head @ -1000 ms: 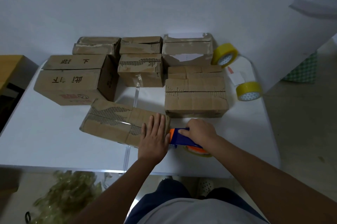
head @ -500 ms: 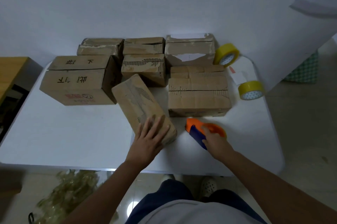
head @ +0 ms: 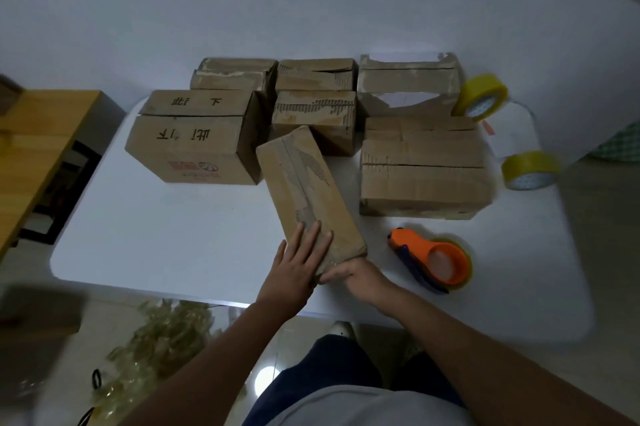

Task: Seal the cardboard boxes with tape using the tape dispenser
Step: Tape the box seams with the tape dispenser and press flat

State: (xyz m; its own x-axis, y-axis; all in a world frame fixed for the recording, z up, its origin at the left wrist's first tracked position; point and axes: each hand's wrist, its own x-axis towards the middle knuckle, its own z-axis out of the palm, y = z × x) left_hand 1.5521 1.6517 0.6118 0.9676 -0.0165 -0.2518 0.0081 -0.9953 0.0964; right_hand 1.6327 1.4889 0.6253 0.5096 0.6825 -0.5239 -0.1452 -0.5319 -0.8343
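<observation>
We look down from head height at a white table (head: 173, 235) pushed against a pale wall, with our two bare arms reaching in from the bottom of the view.

In the middle of the table lies a long, narrow cardboard box (head: 306, 190), angled so its far end points up and to the left. A strip of clear tape runs along its top. Our left hand (head: 298, 264) rests flat on the near end of this box, fingers straight and spread. Our right hand (head: 360, 278) presses against the box's near end face, its fingers lying along the cardboard; we cannot tell whether they curl under the edge.

The tape dispenser (head: 431, 259), orange with a dark blue handle and a roll of tape in it, lies on the table just to the right of our right hand, touched by neither hand.

Six more cardboard boxes stand behind. At the left is a large box with dark printed characters (head: 194, 141). Behind it sits a smaller worn box (head: 232, 77). In the centre two small boxes (head: 315, 98) stand one behind the other. At the right is a wide flat box (head: 422, 169), and behind it a torn box (head: 407, 84) with white showing through.

Two yellow tape rolls rest at the table's right edge: one (head: 481, 96) by the wall, the other (head: 530, 171) nearer to us, with a white paper slip (head: 512, 134) between them.

A wooden cabinet (head: 38, 141) stands to the left of the table. Crumpled clear tape (head: 156, 339) lies on the floor below.
</observation>
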